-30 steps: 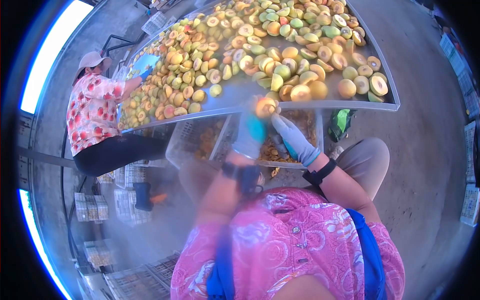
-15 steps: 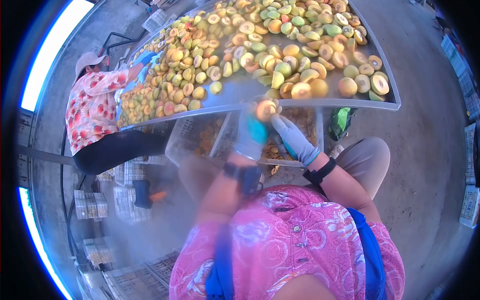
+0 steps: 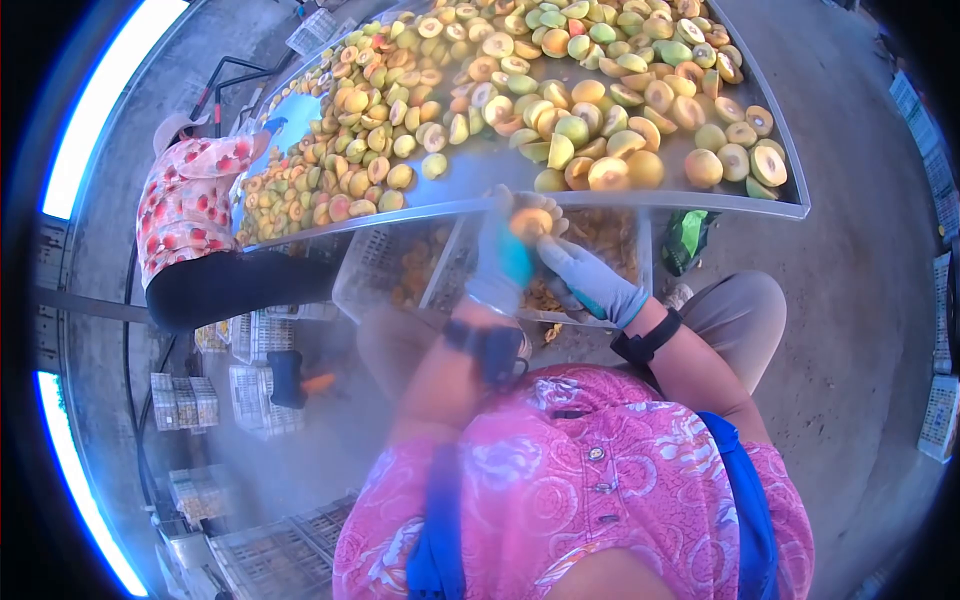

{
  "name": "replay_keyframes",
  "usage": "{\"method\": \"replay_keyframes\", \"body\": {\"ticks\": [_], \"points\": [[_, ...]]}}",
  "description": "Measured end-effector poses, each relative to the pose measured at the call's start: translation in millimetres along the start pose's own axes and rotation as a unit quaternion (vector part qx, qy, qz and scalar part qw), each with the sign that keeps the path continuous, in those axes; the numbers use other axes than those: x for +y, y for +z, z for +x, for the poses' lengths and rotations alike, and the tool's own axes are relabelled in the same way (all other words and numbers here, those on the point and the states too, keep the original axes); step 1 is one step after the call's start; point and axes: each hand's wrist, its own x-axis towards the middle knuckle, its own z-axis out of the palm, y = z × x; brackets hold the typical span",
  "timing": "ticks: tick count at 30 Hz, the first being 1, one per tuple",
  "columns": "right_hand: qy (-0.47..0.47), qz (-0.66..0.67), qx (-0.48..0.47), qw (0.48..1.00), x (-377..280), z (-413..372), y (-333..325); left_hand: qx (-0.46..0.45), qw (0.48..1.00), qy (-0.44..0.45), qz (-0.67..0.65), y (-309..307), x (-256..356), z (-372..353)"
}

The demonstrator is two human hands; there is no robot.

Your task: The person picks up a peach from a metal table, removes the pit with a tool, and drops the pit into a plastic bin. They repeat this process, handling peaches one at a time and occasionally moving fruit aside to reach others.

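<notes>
Head view: left hand (image 3: 500,262), gloved and motion-blurred, is wrapped round an orange fruit (image 3: 530,222) at centre frame, just below the near rim of the metal table (image 3: 700,203). Right hand (image 3: 590,283), grey glove, has fingers curled with tips against the fruit's lower side; can't tell if it grips anything. Cut fruit pile (image 3: 560,110) covers the table top, crate (image 3: 385,275) beneath. Co-worker (image 3: 185,205) at upper left, reaching onto the table.

You stood in an open-air fruit-processing yard. A long metal table (image 3: 480,178) was heaped with halved fruit (image 3: 560,110), plastic crates (image 3: 390,270) sat beneath it, more stacked crates (image 3: 185,400) stood on the bare concrete floor (image 3: 860,300), and a co-worker (image 3: 190,210) worked at the same table.
</notes>
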Motion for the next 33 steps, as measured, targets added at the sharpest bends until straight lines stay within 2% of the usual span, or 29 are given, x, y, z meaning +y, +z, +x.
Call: {"method": "replay_keyframes", "body": {"ticks": [2,4,5,7,11,13,17,19,20,22,23,25,26,28,33], "points": [[-0.003,-0.007,0.003,1.000,-3.7,-1.8,4.5,0.017,0.999,0.008,0.043,-1.8,-4.4,1.1],[-0.013,-0.002,0.027,1.000,-6.8,-2.6,9.1,0.020,0.976,0.137,0.168,-2.6,-11.2,3.1],[-0.014,-0.002,0.027,1.000,-4.3,-2.1,3.8,0.019,0.976,0.138,0.168,-4.3,-11.5,5.0],[0.005,0.071,-0.088,0.994,1.4,-2.2,-8.8,0.025,0.994,0.057,0.094,-2.0,-5.5,4.2],[0.003,0.032,-0.054,0.998,3.4,1.1,-2.2,0.018,0.998,0.017,0.061,2.8,0.8,-2.1],[-0.020,0.028,-0.006,0.999,0.6,-2.0,7.9,0.059,0.967,0.127,0.212,2.6,-5.9,-4.3],[0.023,0.094,-0.051,0.994,2.0,-1.1,-1.4,0.017,0.979,0.078,0.189,-5.9,2.9,-0.6],[0.021,0.102,-0.107,0.989,11.9,4.2,-8.1,-0.031,0.982,-0.006,0.186,-9.9,9.1,-2.6],[0.020,0.101,-0.109,0.989,15.4,5.6,-12.5,-0.030,0.982,-0.003,0.187,-12.3,9.8,-0.8],[0.047,0.121,-0.143,0.981,17.3,2.1,-12.1,-0.060,0.933,0.079,0.347,-18.0,6.5,-1.7],[0.049,0.120,-0.144,0.981,17.2,0.5,-10.3,-0.058,0.933,0.079,0.346,-21.1,6.2,-2.1],[0.128,0.155,-0.117,0.973,16.7,-2.6,-7.6,-0.090,0.945,0.021,0.313,-23.9,8.7,-4.7],[0.132,0.154,-0.117,0.972,19.4,-0.8,-9.1,-0.088,0.947,0.020,0.309,-24.8,7.1,-6.5],[0.158,0.288,-0.266,0.906,23.2,5.8,-13.1,-0.113,0.964,0.029,0.239,-19.4,10.5,-8.4],[0.146,0.290,-0.272,0.906,29.6,11.9,-9.2,-0.149,0.966,0.000,0.209,-36.6,11.8,-1.9]]}}
